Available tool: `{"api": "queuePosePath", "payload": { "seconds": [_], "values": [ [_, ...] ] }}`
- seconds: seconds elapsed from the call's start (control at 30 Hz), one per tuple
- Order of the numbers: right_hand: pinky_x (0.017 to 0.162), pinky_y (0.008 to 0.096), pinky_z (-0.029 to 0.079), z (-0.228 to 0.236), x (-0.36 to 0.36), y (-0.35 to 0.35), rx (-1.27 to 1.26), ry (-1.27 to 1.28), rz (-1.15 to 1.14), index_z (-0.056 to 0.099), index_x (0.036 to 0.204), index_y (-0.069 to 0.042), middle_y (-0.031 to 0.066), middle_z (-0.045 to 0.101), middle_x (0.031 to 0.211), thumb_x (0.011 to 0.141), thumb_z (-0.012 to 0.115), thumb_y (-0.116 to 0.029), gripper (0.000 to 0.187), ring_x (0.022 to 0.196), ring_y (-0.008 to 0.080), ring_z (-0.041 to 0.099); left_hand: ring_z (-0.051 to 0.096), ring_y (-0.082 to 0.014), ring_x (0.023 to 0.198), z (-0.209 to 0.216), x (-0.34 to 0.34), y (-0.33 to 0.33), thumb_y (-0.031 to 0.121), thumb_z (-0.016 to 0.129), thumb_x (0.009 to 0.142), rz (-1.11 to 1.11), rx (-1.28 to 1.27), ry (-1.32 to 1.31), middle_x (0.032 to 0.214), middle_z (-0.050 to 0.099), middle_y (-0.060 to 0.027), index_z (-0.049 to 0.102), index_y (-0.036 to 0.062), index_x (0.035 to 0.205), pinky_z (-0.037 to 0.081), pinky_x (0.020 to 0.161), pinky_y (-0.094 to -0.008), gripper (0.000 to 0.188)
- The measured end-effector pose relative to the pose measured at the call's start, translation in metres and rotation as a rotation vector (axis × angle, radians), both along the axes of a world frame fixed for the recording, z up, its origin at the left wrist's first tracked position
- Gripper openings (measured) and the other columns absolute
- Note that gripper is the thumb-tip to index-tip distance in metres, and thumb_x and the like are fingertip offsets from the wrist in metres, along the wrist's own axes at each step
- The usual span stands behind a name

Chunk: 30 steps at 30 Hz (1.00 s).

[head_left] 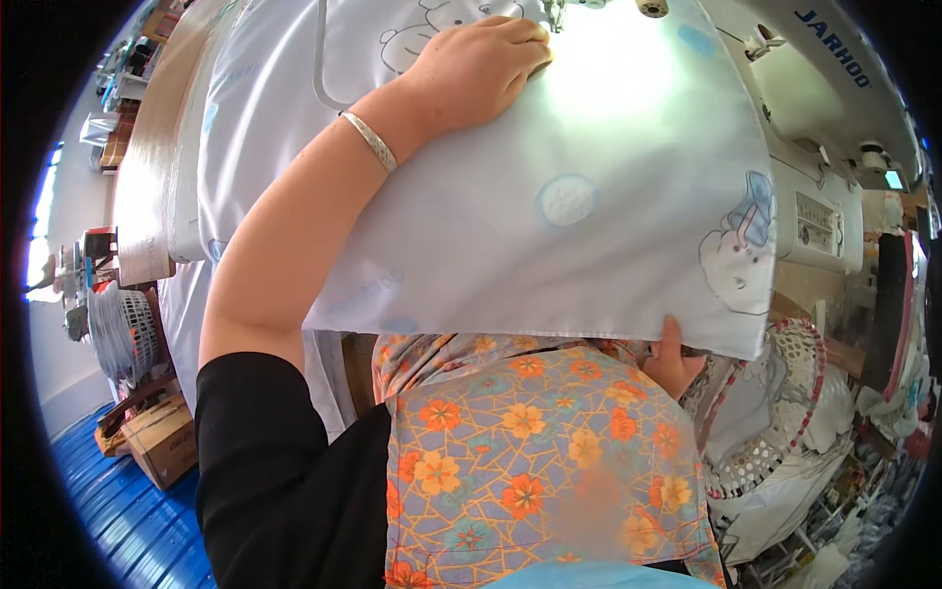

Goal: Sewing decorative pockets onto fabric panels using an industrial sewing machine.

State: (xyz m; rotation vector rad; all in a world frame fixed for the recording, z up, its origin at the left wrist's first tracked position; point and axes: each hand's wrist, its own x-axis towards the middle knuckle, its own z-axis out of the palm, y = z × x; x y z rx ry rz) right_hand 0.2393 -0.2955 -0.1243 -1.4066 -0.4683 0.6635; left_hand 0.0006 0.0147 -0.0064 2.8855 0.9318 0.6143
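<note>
A large white printed cloth (pixel 461 245), with pale blue spots and cartoon animals, is spread over the sewing machine's bed. On top of it, close to the presser foot (pixel 555 14) at the upper edge, rests my left hand (pixel 481 74), palm down with its fingers side by side and bent slightly. A silver bangle (pixel 370 141) circles that wrist. My right hand (pixel 673 367) pinches the cloth's near edge at the right, thumb on top; its other fingers are mostly hidden under the cloth. A bright lamp glare washes out the cloth right of the foot.
The white sewing machine (pixel 810 88) stands at the upper right, with a control panel (pixel 816 224) beside the cloth. A round basket with red trim (pixel 816 368) sits at the lower right. On the left are a wooden tabletop (pixel 147 187) and a cardboard box (pixel 162 440) on blue flooring.
</note>
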Motion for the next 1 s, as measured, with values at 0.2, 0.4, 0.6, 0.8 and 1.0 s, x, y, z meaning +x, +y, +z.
{"api": "queuePosePath", "payload": {
  "seconds": [0.2, 0.4, 0.6, 0.8, 1.0],
  "values": [
    [0.064, 0.0264, 0.050, 0.037, 0.012, 0.026, -0.098, -0.096, -0.068, 0.045, 0.126, 0.002, 0.0101, 0.062, 0.109, 0.087, 0.065, -0.002, 0.044, 0.077, 0.0119, 0.060, 0.055, -0.0307, 0.113, 0.013, -0.001, 0.007, 0.014, 0.054, 0.085, -0.018, -0.066, 0.064, 0.119, 0.061, -0.0159, 0.064, 0.0023, 0.111, 0.044, 0.098, -0.0394, 0.030],
    [0.098, 0.0363, 0.042, 0.039, 0.007, 0.045, -0.157, -0.370, 0.036, 0.042, 0.128, 0.009, 0.0159, 0.054, 0.124, 0.085, 0.069, -0.004, 0.052, 0.111, 0.0216, 0.053, 0.057, -0.0319, 0.112, 0.002, 0.002, 0.019, 0.013, 0.051, 0.085, -0.056, 0.010, 0.009, 0.118, 0.062, -0.0161, 0.065, 0.0010, 0.105, 0.046, 0.096, -0.0400, 0.026],
    [0.095, 0.0354, 0.045, 0.074, 0.061, 0.083, -0.218, -0.796, 0.141, 0.043, 0.133, 0.008, 0.0194, 0.057, 0.123, 0.087, 0.065, -0.008, 0.054, 0.109, 0.0238, 0.058, 0.055, -0.0206, 0.116, -0.007, -0.001, 0.015, 0.021, 0.047, 0.098, 0.034, -0.005, 0.064, 0.127, 0.059, -0.0014, 0.064, 0.0080, 0.115, 0.050, 0.092, -0.0375, 0.028],
    [0.094, 0.0370, 0.046, 0.102, 0.105, 0.142, -0.397, -1.133, 0.207, 0.044, 0.139, -0.003, 0.0197, 0.059, 0.128, 0.089, 0.058, -0.017, 0.053, 0.110, 0.0276, 0.061, 0.056, -0.0210, 0.115, -0.004, 0.004, 0.020, 0.021, 0.048, 0.097, 0.023, -0.001, 0.095, 0.127, 0.059, -0.0023, 0.064, 0.0078, 0.114, 0.050, 0.092, -0.0375, 0.028],
    [0.090, 0.0422, 0.048, 0.104, 0.133, 0.195, -0.475, -1.289, 0.241, 0.049, 0.137, -0.017, 0.0179, 0.060, 0.125, 0.092, 0.051, -0.020, 0.045, 0.107, 0.0373, 0.061, 0.057, -0.0225, 0.113, -0.007, 0.006, 0.014, 0.021, 0.049, 0.096, 0.040, 0.066, 0.105, 0.126, 0.060, -0.0048, 0.064, 0.0073, 0.113, 0.052, 0.089, -0.0370, 0.026]
  ]
}}
